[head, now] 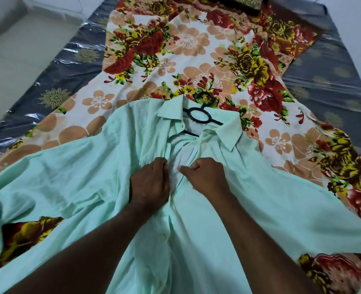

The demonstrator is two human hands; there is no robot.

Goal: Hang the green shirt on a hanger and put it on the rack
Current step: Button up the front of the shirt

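The green shirt [260, 209] is spread on the floral sheet [188, 66], with the black hanger [198, 116] lodged in its collar. Its front edges are pinched below the collar by the left grip [149, 185] and the right grip [205, 177], both closed on the cloth.

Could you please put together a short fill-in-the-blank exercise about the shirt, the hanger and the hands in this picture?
1. The green shirt lies spread on a ______ bedsheet.
2. The hanger inside the shirt's neck opening is ______ in colour.
3. The left hand and the right hand both grip the shirt's front just below its ______.
Missing words: floral; black; collar.
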